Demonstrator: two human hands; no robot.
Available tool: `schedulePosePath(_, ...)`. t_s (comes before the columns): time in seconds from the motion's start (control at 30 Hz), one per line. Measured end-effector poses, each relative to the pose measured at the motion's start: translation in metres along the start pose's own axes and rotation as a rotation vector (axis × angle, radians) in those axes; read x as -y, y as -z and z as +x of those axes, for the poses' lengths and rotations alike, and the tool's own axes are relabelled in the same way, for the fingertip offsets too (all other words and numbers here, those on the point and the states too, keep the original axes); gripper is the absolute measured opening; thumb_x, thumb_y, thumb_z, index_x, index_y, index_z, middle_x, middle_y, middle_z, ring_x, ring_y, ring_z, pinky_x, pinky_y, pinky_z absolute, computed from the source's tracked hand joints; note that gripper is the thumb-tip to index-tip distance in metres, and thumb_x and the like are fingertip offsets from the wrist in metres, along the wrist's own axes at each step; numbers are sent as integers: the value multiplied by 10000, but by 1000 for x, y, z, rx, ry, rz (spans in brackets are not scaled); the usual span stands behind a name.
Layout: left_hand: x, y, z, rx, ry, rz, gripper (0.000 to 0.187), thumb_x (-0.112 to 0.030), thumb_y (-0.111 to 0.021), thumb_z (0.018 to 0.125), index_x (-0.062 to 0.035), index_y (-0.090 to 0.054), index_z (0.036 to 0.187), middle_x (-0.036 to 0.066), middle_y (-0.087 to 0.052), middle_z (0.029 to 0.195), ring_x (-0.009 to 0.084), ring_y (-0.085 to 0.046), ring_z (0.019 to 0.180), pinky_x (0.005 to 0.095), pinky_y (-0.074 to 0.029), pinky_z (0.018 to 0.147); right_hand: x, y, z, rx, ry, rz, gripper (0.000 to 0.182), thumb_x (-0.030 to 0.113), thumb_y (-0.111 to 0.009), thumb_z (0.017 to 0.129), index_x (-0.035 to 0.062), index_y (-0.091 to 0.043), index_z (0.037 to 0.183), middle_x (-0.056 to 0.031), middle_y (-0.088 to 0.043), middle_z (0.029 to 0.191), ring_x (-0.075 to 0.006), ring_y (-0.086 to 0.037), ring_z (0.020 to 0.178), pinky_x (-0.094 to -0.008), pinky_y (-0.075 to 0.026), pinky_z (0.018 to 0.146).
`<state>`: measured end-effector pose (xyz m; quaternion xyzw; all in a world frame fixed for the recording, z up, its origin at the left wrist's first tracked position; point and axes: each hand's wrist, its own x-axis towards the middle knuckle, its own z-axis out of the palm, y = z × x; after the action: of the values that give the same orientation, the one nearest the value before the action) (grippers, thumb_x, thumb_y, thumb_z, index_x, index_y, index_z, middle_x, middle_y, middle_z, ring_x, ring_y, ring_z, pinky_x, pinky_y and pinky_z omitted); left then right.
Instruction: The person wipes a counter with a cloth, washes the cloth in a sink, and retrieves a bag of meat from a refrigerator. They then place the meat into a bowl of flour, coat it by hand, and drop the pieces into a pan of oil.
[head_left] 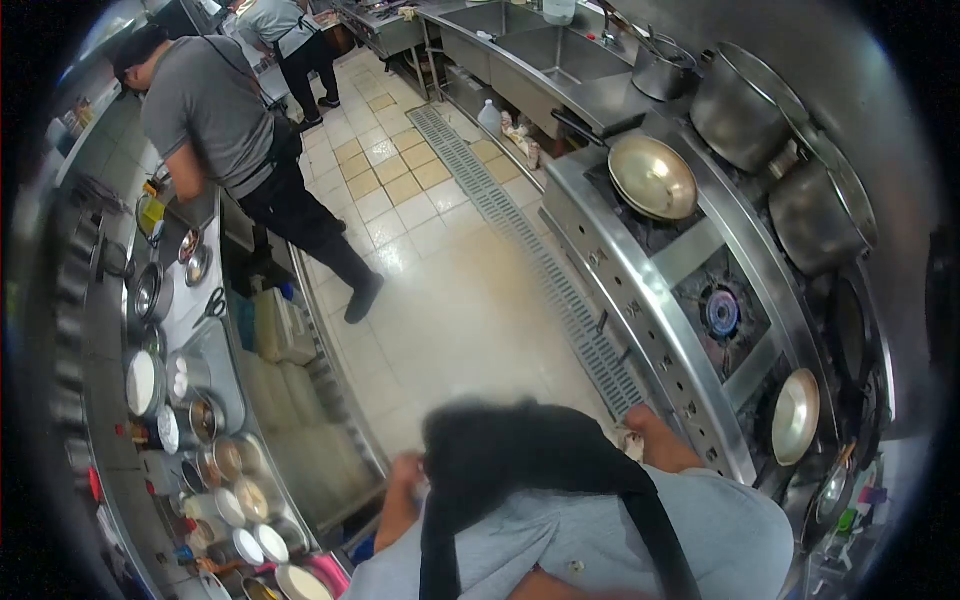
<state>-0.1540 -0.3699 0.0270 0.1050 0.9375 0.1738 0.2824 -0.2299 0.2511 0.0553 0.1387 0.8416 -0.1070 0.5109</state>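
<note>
Whitish cloth shows at the right hand, lower centre; I cannot tell its grip or that of the left hand.

Pots behind pans on stove

So the stove is all shiny smooth metal, and the two big pots look like duller brushed steel. Pans are metal too, kinda golden and glossy inside. Floor tiles have a glossy sheen, drain grate looks like matt metal. Apron is matt black cloth over a soft grey cloth shirt. Oh, and the sink's smooth metal.
</note>
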Motion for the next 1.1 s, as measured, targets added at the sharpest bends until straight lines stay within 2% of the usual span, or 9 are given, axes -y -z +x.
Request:
schedulePosePath(0.07, 28, -74, 5, -312, -57, 308, 221, -216, -556, 817, -126, -669, 985, 71, -665, 961, 265, -639, 883, 377, -507, 787, 34, 44, 36, -334, 148, -59, 353, 286, -522, 839, 39, -636, 1065, -188, -624, 1081, -350, -591, 1008, -428, -444, 919)
schedulePosePath(0.1, 46, -83, -18, -51, 238, -260, 217, -213, -555, 818, -125, -668, 981, 71, -664, 949, 263, -639, 872, 376, -508, 777, 50, 67, 47, -391, 207, 51, 365, 274, -527, 834, 34, -623, 1091, -202, -619, 1082, -357, -587, 1014, -427, -447, 918)
schedulePosePath(0.5, 202, 115, 202, 48, 411, -603, 194, -207, -545, 843, -102, -645, 972, 81, -645, 828, 232, -631, 731, 363, -511, 630, 335, 343, -28, -648, 491, 927, 284, 128, -553, 836, 80, -624, 1106, -51, -654, 934, -129, -600, 839, -274, -471, 744)
schedulePosePath(0.6, 181, 269, 283, -161, 751, -1125, 281, -257, -545, 880, -90, -584, 1103, 94, -620, 863, 227, -602, 658, 338, -474, 497, 354, 399, -34, -688, 681, 1153, 287, 102, -530, 852, 62, -608, 1126, -36, -644, 985, -118, -584, 894, -267, -460, 797)
schedulePosePath(0.73, 219, 357, 386, -319, 412, -1082, 368, -254, -535, 884, -90, -469, 1207, 65, -586, 1004, 246, -604, 740, 369, -473, 594, 357, 484, -79, -933, 877, 1444, 297, 91, -513, 875, 49, -583, 1159, -28, -625, 1047, -112, -563, 953, -255, -439, 859)
schedulePosePath(0.9, 203, 392, 466, -35, 172, -1446, 167, -197, -570, 866, -96, -502, 980, 4, -484, 711, 152, -531, 575, 306, -409, 459, 326, 586, -86, -1340, 872, 1484, 309, 73, -505, 884, 34, -568, 1184, -46, -616, 1079, -127, -572, 976, -259, -445, 869)
schedulePosePath(0.97, 155, 386, 462, -189, 618, -1255, 204, -292, -502, 905, -106, -525, 986, 76, -569, 849, 232, -570, 630, 361, -457, 458, 312, 622, -64, -1370, 849, 1494, 331, 68, -493, 873, 21, -560, 1194, -48, -616, 1070, -124, -577, 962, -256, -452, 854)
schedulePosePath(1.03, 175, 348, 472, 5, 422, -1209, 196, -256, -497, 899, -89, -553, 986, 87, -585, 887, 251, -607, 701, 396, -506, 553, 296, 665, -38, -1410, 847, 1494, 354, 63, -481, 861, 8, -552, 1203, -51, -616, 1062, -120, -582, 947, -252, -460, 839)
schedulePosePath(1.1, 152, 334, 462, 20, 412, -878, 198, -251, -496, 900, -81, -578, 962, 88, -588, 857, 246, -616, 721, 389, -512, 575, 279, 687, 0, -1471, 453, 1042, 336, 109, -494, 856, 58, -580, 1178, -88, -653, 1001, -171, -618, 917, -300, -475, 815)
